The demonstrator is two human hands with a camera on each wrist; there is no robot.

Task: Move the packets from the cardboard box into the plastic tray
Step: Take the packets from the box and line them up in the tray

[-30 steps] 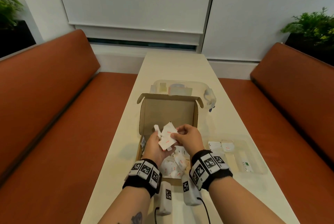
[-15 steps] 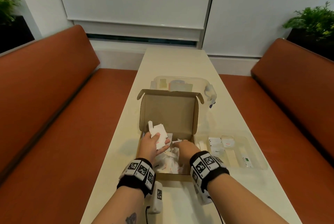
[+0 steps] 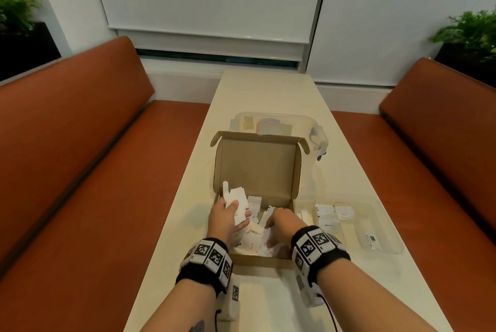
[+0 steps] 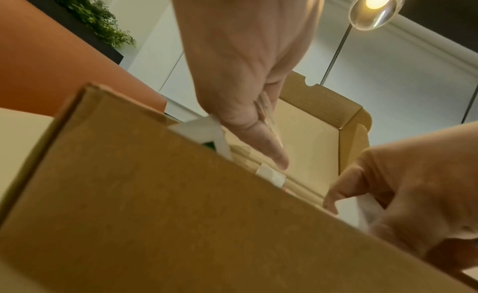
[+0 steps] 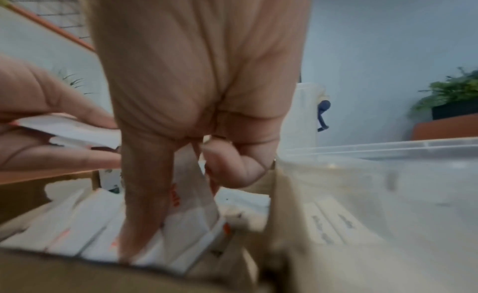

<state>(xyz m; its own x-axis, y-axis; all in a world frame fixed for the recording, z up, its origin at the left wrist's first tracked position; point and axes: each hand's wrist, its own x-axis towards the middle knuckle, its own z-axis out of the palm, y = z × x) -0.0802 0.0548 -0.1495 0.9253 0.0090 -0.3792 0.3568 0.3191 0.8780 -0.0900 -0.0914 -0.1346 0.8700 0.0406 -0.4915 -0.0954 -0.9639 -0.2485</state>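
Both hands down in the open brown cardboard box (image 3: 255,168), gathering small white paper packets (image 3: 251,243).

The left hand (image 3: 225,217) keeps its fan of packets pinched under the thumb, as half a second ago; the right hand (image 3: 281,223), then just reaching in, now curls its fingers around one packet in the pile. Several packets already lie in the clear plastic tray (image 3: 386,224) just right of the box.
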